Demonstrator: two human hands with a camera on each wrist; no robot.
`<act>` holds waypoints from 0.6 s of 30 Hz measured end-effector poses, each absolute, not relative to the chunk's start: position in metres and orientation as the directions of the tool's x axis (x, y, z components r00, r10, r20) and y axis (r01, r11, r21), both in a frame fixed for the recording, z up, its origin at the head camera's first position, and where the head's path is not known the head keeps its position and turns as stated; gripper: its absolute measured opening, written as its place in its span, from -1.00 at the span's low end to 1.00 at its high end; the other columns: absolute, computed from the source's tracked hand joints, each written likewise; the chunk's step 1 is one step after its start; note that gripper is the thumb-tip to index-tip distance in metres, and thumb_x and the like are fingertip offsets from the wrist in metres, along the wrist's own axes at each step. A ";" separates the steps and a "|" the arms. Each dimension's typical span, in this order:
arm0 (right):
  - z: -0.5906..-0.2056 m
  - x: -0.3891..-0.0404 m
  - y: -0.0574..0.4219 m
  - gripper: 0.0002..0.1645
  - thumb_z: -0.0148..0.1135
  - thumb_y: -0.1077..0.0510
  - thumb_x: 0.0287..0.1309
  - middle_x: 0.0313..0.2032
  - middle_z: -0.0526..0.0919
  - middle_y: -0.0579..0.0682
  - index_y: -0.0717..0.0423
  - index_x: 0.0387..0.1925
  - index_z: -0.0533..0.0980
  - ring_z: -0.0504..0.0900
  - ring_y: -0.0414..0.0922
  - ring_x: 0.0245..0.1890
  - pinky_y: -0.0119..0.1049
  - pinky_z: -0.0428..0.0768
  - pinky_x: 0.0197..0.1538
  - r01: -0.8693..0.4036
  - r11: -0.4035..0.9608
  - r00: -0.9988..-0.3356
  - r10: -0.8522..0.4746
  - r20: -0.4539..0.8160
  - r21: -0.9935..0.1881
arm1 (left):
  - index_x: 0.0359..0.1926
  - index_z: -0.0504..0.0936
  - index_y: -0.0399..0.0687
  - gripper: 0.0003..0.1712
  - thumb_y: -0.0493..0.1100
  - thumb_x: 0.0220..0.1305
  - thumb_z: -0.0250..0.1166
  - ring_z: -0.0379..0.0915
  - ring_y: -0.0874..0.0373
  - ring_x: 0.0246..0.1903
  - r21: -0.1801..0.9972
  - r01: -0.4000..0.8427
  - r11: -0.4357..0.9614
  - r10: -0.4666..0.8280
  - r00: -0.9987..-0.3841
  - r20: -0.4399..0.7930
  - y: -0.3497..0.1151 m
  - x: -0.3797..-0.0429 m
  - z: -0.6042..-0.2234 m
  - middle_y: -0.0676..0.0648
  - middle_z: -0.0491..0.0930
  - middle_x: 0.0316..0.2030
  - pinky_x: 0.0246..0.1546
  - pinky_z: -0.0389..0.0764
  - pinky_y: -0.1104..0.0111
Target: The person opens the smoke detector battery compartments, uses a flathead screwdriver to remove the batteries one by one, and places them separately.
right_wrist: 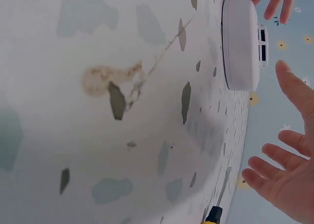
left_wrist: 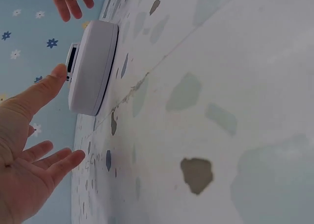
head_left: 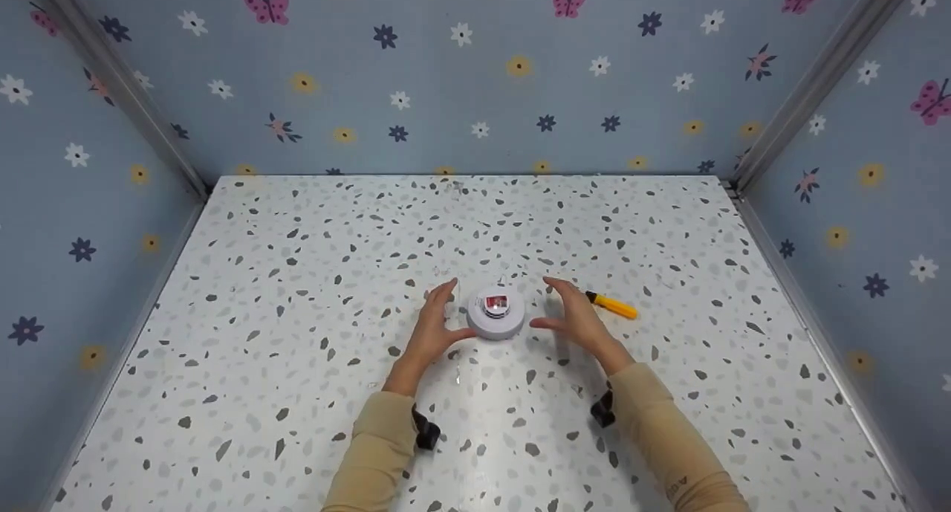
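Note:
A round white smoke detector [head_left: 496, 328] lies flat on the speckled table, its slotted raised centre facing up with a red patch on top. My left hand [head_left: 433, 328] is beside it on the left, fingers extended and thumb spread. In the left wrist view, the thumb tip overlaps the slotted part of the smoke detector [left_wrist: 95, 69]; whether it touches, I cannot tell. On the other side my right hand [head_left: 583, 322] is held apart from the detector, thumb and fingers spread with nothing between them. The right wrist view shows a gap between that thumb and the smoke detector [right_wrist: 240, 47].
Just right of my right hand lies a screwdriver [head_left: 617, 306] with a yellow handle and black collar. The white speckled table [head_left: 475, 229] is bordered by blue flowered panels [head_left: 475, 88] at the back and both sides.

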State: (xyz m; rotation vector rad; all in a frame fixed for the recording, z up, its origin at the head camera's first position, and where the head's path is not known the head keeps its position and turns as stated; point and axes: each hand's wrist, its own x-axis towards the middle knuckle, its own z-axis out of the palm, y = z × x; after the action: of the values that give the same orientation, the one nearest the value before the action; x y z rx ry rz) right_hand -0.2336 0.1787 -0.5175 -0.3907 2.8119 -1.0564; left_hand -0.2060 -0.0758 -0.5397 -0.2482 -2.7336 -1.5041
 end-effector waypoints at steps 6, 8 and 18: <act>-0.523 -0.237 0.174 -0.06 0.44 0.07 -0.24 0.16 0.30 0.13 0.14 0.23 0.21 0.26 0.05 0.14 -0.06 0.25 0.17 -0.190 0.691 -0.953 -0.300 -0.038 -0.697 | 0.31 0.08 -0.13 0.07 -0.25 -0.24 0.47 0.20 -0.08 0.09 0.890 0.113 0.442 0.148 -0.988 0.052 -0.071 -0.212 -0.546 -0.23 0.13 0.21 -0.01 0.42 0.22; -0.525 -0.238 0.172 -0.04 0.45 0.07 -0.26 0.18 0.28 0.11 0.13 0.23 0.21 0.26 0.04 0.15 -0.07 0.27 0.16 -0.184 0.676 -0.948 -0.313 -0.053 -0.713 | 0.30 0.09 -0.13 0.07 -0.26 -0.26 0.48 0.25 -0.06 0.03 0.900 0.107 0.423 0.150 -0.988 0.047 -0.070 -0.214 -0.547 -0.22 0.17 0.18 -0.08 0.46 0.25; -0.531 -0.246 0.168 -0.02 0.48 0.11 -0.33 0.16 0.31 0.10 0.15 0.21 0.23 0.36 0.05 0.06 -0.13 0.37 0.08 -0.187 0.619 -0.931 -0.360 -0.063 -0.763 | 0.26 0.16 -0.24 0.02 -0.24 -0.27 0.49 0.35 0.00 -0.10 0.900 0.088 0.426 0.191 -0.982 0.006 -0.069 -0.220 -0.549 -0.22 0.28 0.08 -0.23 0.51 0.30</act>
State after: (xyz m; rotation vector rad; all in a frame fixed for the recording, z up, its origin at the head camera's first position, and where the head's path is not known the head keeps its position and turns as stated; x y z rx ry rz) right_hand -0.2458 0.1679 -0.5308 -0.4506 2.6330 -1.2044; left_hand -0.2200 -0.0688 -0.5489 -0.2685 -2.7333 -1.7161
